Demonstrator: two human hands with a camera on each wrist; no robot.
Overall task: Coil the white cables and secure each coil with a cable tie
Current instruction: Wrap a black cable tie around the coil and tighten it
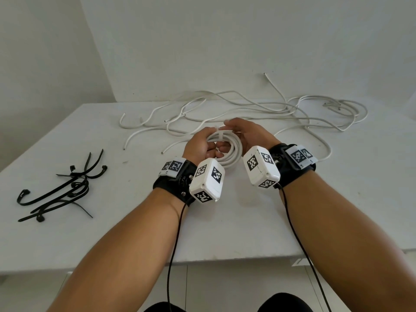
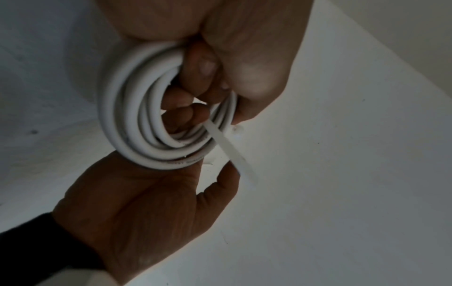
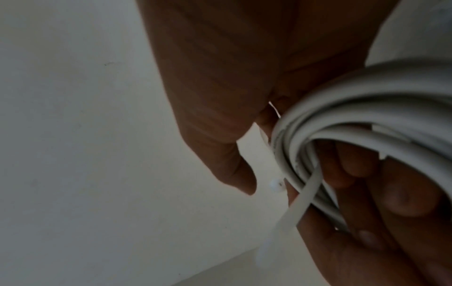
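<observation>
My two hands hold a coil of white cable (image 1: 233, 154) just above the white table (image 1: 135, 233). My left hand (image 1: 199, 145) grips the coil, fingers curled through its middle (image 2: 186, 114). A white cable tie (image 1: 221, 134) runs around the coil's far side. Its strap (image 2: 232, 154) sticks out free past the coil. My right hand (image 1: 248, 131) has its fingertips on the tie at the top of the coil, and its thumb (image 2: 228, 174) touches the strap. The tie's head (image 3: 276, 185) shows beside the coil (image 3: 367, 108); whether the strap passes through it is hidden.
Several loose white cables (image 1: 247, 109) lie tangled across the back of the table, reaching the right side. A pile of black cable ties (image 1: 65, 188) lies at the left. A white wall stands just behind the table, and its front edge (image 1: 202, 261) is near my forearms.
</observation>
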